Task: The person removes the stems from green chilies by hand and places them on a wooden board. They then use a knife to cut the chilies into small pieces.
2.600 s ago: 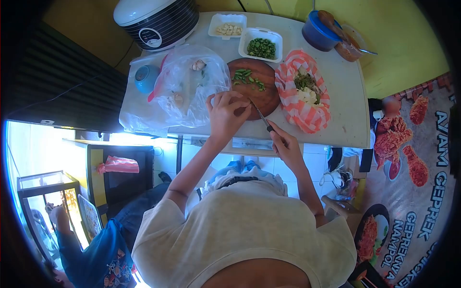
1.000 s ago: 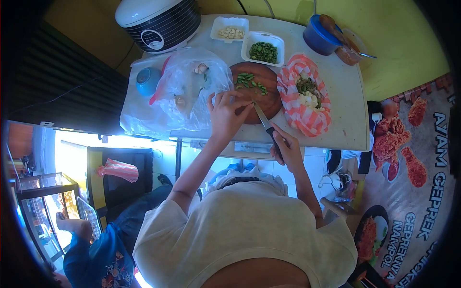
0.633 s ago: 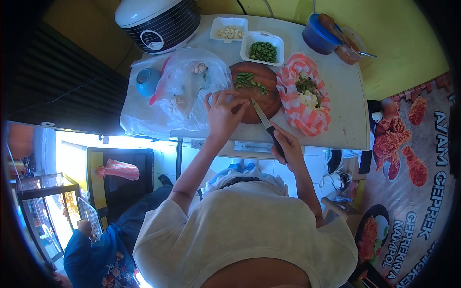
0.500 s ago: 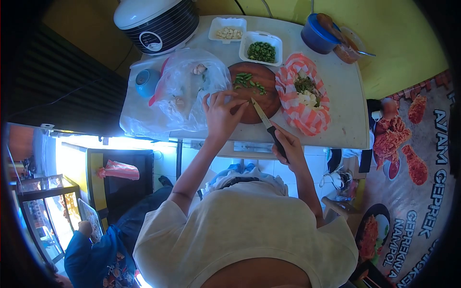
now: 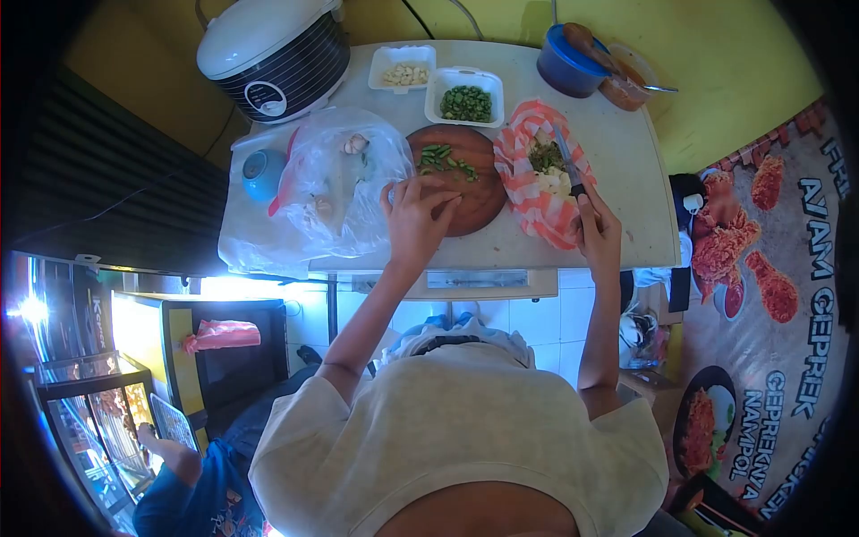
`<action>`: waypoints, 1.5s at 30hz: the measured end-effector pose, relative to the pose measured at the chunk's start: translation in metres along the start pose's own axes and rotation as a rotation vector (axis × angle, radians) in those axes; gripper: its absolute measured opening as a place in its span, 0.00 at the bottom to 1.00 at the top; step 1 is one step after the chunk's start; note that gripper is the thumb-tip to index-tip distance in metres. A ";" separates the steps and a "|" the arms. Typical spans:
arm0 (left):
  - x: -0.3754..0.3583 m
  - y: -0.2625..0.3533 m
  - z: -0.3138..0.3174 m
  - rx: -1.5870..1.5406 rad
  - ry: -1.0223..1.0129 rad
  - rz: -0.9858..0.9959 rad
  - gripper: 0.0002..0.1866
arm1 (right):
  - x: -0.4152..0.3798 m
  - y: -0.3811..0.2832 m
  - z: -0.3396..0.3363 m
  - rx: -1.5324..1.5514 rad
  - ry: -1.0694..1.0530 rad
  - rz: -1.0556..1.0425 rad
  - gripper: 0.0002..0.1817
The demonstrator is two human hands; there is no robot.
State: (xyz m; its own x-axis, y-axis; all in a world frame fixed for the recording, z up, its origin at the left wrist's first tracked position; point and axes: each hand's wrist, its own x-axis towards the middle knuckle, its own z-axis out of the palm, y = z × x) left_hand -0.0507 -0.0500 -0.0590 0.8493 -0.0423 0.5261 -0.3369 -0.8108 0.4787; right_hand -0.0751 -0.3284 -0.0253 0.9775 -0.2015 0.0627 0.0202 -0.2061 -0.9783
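My right hand [image 5: 599, 231] grips a knife [image 5: 565, 152] by its dark handle, its blade pointing away over a red-and-white striped wrapper [image 5: 528, 210]. In that wrapper lie dark green scraps [image 5: 544, 158] and whitish peelings [image 5: 553, 183]. My left hand [image 5: 416, 224] is at the near left part of a round wooden cutting board [image 5: 479, 201]. Its thumb and forefinger come together over the wood; anything between them is too small to name. Cut green pieces, seemingly chili [image 5: 436, 157], lie on the board just beyond the fingers.
Behind the board stand white foam boxes of chopped greens [image 5: 466, 104] and peeled cloves [image 5: 405, 75]. Left are a clear plastic bag [image 5: 335, 183] with garlic [image 5: 355, 143], a blue cup [image 5: 262, 174] and a rice cooker [image 5: 282, 67]. Blue-lidded tub [image 5: 568, 67] is back right. Another person [image 5: 192, 488] is lower left.
My right hand has moved the knife right, from the board to over the striped wrapper. My left hand stays at the board. The view has shifted slightly.
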 end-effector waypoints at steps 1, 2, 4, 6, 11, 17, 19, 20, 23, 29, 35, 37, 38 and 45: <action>0.000 0.000 -0.001 0.004 0.000 -0.001 0.06 | 0.000 0.003 0.000 -0.078 0.001 -0.034 0.22; -0.001 0.000 -0.001 0.008 -0.002 -0.003 0.06 | -0.001 0.005 0.000 -0.078 0.001 -0.032 0.22; -0.001 0.001 -0.004 0.010 -0.003 -0.004 0.06 | -0.006 0.001 0.005 -0.114 -0.039 -0.118 0.21; -0.002 0.000 -0.005 0.016 -0.003 -0.011 0.06 | -0.018 -0.010 0.012 -0.054 -0.143 -0.047 0.21; -0.005 -0.001 -0.004 0.019 0.010 -0.026 0.07 | -0.055 -0.009 0.048 0.081 -0.433 0.090 0.21; -0.008 -0.001 -0.002 0.006 0.014 -0.037 0.06 | -0.068 0.015 0.064 0.067 -0.439 0.097 0.22; -0.009 -0.001 -0.002 0.009 0.018 -0.043 0.06 | -0.069 0.012 0.065 0.052 -0.433 0.113 0.22; -0.009 0.000 -0.001 0.011 0.020 -0.047 0.06 | -0.069 0.013 0.065 0.051 -0.434 0.114 0.22; -0.010 0.000 -0.002 -0.001 0.038 -0.031 0.06 | -0.068 0.018 0.064 0.046 -0.433 0.105 0.22; -0.010 0.000 -0.003 -0.019 0.055 -0.030 0.05 | -0.069 0.022 0.065 0.065 -0.438 0.115 0.22; -0.010 -0.001 -0.001 0.001 0.065 -0.035 0.05 | -0.068 0.017 0.065 -0.046 -0.421 0.068 0.21; -0.010 0.000 -0.001 -0.005 0.067 -0.046 0.05 | -0.067 0.016 0.066 -0.134 -0.397 0.019 0.20; -0.010 0.000 0.000 -0.012 0.069 -0.056 0.05 | -0.066 0.017 0.067 -0.134 -0.399 0.018 0.20; -0.006 0.000 -0.004 -0.009 0.047 -0.072 0.05 | -0.056 0.006 0.068 -0.194 -0.410 -0.019 0.20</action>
State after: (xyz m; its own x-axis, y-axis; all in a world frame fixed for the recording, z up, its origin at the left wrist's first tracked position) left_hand -0.0570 -0.0472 -0.0595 0.8517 0.0433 0.5223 -0.2794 -0.8056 0.5225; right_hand -0.1158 -0.2531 -0.0483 0.9806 0.1914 -0.0417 0.0370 -0.3896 -0.9202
